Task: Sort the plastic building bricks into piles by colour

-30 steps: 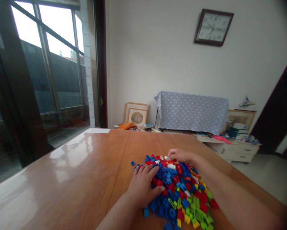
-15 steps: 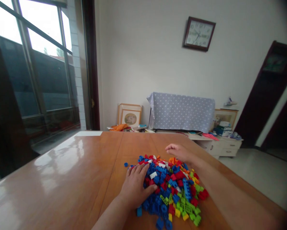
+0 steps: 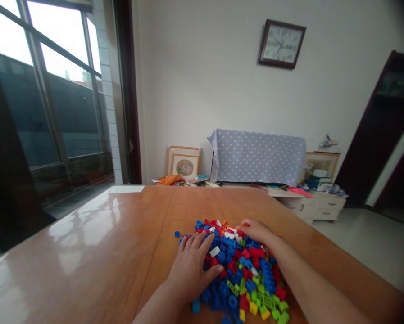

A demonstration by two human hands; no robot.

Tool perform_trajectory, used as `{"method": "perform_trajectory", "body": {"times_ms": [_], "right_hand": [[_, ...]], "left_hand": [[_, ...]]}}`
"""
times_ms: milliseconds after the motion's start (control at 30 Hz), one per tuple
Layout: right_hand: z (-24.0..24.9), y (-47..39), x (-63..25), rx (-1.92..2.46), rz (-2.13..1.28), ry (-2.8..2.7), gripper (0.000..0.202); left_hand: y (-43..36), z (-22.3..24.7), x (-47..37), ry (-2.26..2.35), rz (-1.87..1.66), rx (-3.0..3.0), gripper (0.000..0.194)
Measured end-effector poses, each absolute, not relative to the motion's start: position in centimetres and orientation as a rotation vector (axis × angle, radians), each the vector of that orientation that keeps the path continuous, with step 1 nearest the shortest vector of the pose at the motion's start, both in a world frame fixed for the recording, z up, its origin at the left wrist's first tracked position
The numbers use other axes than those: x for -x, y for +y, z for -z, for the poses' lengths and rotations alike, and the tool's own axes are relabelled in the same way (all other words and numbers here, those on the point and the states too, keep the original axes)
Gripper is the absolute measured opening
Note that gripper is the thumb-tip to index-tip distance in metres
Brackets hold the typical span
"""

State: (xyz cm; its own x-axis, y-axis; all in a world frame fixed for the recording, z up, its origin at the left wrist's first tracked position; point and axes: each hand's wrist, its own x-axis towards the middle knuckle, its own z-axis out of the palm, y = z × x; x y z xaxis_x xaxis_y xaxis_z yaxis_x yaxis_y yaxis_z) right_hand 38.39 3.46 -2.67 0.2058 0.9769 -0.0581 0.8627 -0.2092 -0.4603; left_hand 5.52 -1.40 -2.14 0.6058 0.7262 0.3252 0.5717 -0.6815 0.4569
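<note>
At far side of brick pile (image 3: 233, 266), white bricks (image 3: 229, 235) are lying just L of my R hand (image 3: 254, 229), can't tell if gripping; L hand (image 3: 190, 269) is resting open.

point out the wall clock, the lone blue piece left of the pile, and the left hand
wall clock (image 3: 282, 44): head view, middle of its face
lone blue piece (image 3: 177, 234): head view, its top
left hand (image 3: 192, 269): head view, back of the hand

Both hands (image 3: 222, 249) touch the brick pile (image 3: 235, 265)
</note>
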Motion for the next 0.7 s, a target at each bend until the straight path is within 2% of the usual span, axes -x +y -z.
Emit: {"method": "perform_trajectory", "body": {"times_ms": [167, 400, 700], "right_hand": [[3.5, 4.1, -38.5, 2.112, -0.497, -1.651, 0.024], [3.9, 3.9, -36.8, 1.893, -0.738, -1.548, 0.023], [-1.1, 1.7, -33.6, 1.562, -0.898, -1.507, 0.022]], "left_hand": [[-1.4, 2.1, -5.7, 1.044, -0.700, -2.549, 0.073], [-1.5, 2.0, -5.8, 1.073, -0.635, -2.582, 0.070], [-1.3, 2.4, -5.7, 1.127, -0.647, -2.611, 0.069]]}}
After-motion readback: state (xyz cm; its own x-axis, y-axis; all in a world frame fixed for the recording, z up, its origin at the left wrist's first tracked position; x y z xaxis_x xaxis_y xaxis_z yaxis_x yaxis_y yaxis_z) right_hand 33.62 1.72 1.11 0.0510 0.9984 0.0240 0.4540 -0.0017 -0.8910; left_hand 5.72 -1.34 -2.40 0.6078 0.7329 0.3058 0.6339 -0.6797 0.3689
